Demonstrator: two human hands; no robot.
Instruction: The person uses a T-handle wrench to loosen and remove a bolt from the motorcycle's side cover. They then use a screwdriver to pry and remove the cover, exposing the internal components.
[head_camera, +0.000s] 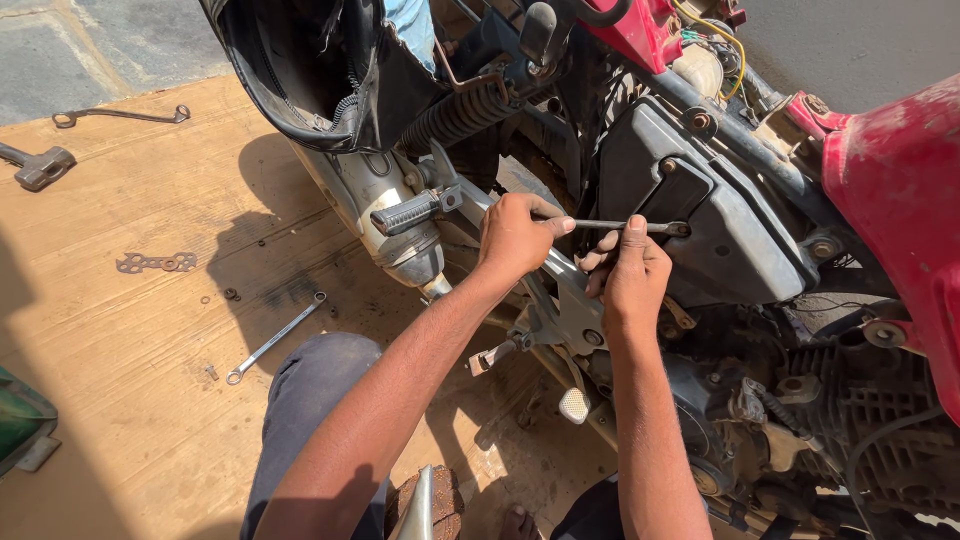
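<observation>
Head view: both hands work at the side of a red motorcycle (900, 190), at the frame's centre. The left hand (515, 235) is closed in a fist around one end of a slim metal wrench (615, 226); the right hand (632, 275) sits just below the shaft, thumb pressed up against it and fingers curled near the metal bracket (570, 305) beneath. The wrench lies nearly level, its long axis running from 9 o'clock to 3 o'clock, with the working end seated toward 3 o'clock against the dark grey side cover (720, 215). From the left hand the tool's head lies at 3 o'clock; from the right hand it lies at about 1 o'clock, and the right hand is the nearer of the two to that end. A ribbed footpeg (405, 213) juts out at 9 o'clock from the left hand. On the wooden floor (130, 400), well apart toward 8 o'clock, lies a spare spanner (275, 338).
</observation>
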